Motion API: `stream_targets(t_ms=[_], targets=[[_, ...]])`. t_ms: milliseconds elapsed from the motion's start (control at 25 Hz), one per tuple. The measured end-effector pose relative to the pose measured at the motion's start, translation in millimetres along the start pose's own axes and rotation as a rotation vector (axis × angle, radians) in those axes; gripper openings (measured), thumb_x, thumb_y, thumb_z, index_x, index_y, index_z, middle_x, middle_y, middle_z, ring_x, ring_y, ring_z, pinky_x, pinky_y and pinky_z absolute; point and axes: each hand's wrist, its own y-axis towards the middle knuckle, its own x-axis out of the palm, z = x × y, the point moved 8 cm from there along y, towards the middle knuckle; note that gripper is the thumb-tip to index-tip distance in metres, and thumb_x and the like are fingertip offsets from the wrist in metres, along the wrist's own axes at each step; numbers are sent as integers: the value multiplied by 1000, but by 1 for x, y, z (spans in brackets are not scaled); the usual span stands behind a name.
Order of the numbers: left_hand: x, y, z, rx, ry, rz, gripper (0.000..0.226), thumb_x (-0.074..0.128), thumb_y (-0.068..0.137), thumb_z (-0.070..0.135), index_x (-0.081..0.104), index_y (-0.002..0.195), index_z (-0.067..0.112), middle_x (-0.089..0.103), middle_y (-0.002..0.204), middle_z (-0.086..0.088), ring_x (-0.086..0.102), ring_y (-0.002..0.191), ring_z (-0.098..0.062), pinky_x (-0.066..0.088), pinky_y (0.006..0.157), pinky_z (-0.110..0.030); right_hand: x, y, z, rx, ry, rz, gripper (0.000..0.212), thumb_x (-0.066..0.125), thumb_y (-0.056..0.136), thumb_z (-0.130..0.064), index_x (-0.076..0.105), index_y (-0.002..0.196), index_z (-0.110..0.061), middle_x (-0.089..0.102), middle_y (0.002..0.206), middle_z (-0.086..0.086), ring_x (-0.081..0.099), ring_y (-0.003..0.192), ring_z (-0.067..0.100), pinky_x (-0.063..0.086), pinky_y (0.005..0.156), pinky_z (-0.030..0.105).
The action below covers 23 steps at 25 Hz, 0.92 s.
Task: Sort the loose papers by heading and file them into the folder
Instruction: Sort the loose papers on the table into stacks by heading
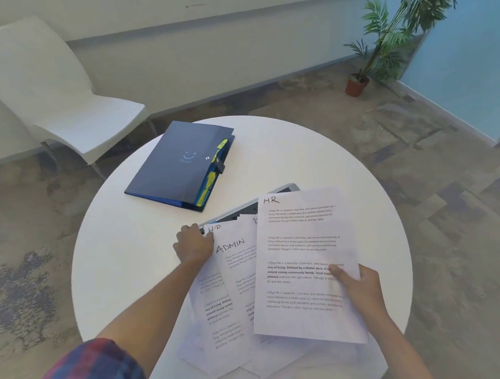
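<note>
- My right hand [359, 288] held the HR sheet [306, 263] at its right edge, low down, with the thumb on top of the print and the other fingers hidden under the paper, so the sheet was lifted a little above the pile.
- My left hand [193, 245] rested on the far left corner of the loose papers [230, 313]; the fingers were curled over the top edge of the pile, but I could not tell if they truly pinched a sheet or only pressed it.
- The pile lay spread at the near edge of the round tabletop [121, 262], and the top visible sheet was the ADMIN sheet [237, 260], with another heading half covered behind it.
- Something flat and grey [276, 190], maybe a tray or a device, showed from under the far side of the pile.
- The folder [179, 162] lay closed near the far edge of the tabletop, well apart from the papers, with yellow tabs [208, 182] along its right side.
- I judged the sheets very light and floppy, and they would slide easily on each other, so a pinch at one edge worked for a single sheet only.
- For a sorted stack I judged it better to hold both long edges and to tap the stack square first.
- I judged the folder stiffer, best opened from the tab side.
</note>
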Motion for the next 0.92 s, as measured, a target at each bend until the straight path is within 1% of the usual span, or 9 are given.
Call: stream_targets(t_ms=[200, 280, 400, 520, 560, 640, 720, 840, 920], targets=[[8, 19, 18, 44, -20, 10, 31, 61, 93, 35, 66, 118, 17, 57, 117, -9, 53, 111, -27, 43, 99, -44, 3, 16, -6, -3, 22, 9, 18, 75, 87, -19, 75, 104, -13, 79, 100, 0, 74, 95, 21, 57, 92, 45], [8, 22, 20, 57, -76, 12, 20, 64, 90, 27, 68, 108, 18, 58, 113, -8, 53, 108, -27, 42, 96, -43, 5, 20, -5, 1, 26, 12, 20, 76, 87, -19, 75, 106, -12, 78, 101, 1, 74, 95, 22, 57, 92, 46], [2, 22, 27, 123, -238, -17, 3, 62, 90, 19, 65, 89, 19, 65, 101, -6, 58, 96, -26, 44, 84, -38, 8, 25, 0, 27, 28, -2, 18, 76, 87, -20, 76, 103, -13, 79, 98, 3, 75, 93, 25, 57, 91, 52], [-17, 16, 43, 223, -318, -59, 5, 59, 94, 22, 60, 89, 19, 67, 96, -2, 62, 88, -21, 46, 68, -28, 10, 27, 2, 30, 20, -15, 16, 76, 87, -22, 76, 102, -14, 79, 97, 2, 75, 93, 26, 56, 91, 54], [-27, 12, 51, 273, -274, -65, 5, 58, 96, 22, 59, 92, 19, 66, 97, 0, 63, 87, -21, 46, 65, -27, 11, 26, 0, 25, 18, -16, 16, 76, 87, -22, 77, 101, -15, 79, 97, 1, 75, 92, 26, 57, 90, 54], [-44, 4, 70, 431, -54, -46, 8, 52, 98, 25, 58, 100, 20, 65, 98, 5, 62, 87, -21, 46, 65, -28, 13, 24, -4, 15, 17, -19, 14, 75, 88, -21, 77, 100, -15, 79, 95, 1, 75, 91, 26, 57, 89, 54], [-61, -9, 87, 594, 138, 19, 11, 46, 101, 27, 55, 105, 21, 67, 94, 4, 60, 79, -20, 44, 62, -28, 13, 20, -10, -8, 22, -18, 13, 75, 88, -20, 76, 99, -15, 79, 94, 1, 76, 90, 25, 58, 88, 52], [-88, -23, 100, 717, 170, 148, 12, 41, 103, 31, 51, 105, 23, 70, 87, -1, 61, 68, -21, 53, 60, -34, 8, 11, -24, -63, 53, -19, 14, 73, 89, -17, 76, 102, -13, 79, 96, 0, 75, 91, 22, 59, 87, 45], [-106, -29, 106, 745, 134, 200, 12, 42, 103, 31, 51, 107, 24, 71, 88, -1, 63, 68, -22, 56, 63, -38, 3, 5, -31, -95, 76, -15, 15, 73, 89, -16, 76, 103, -13, 79, 97, 1, 75, 92, 21, 58, 87, 43]])
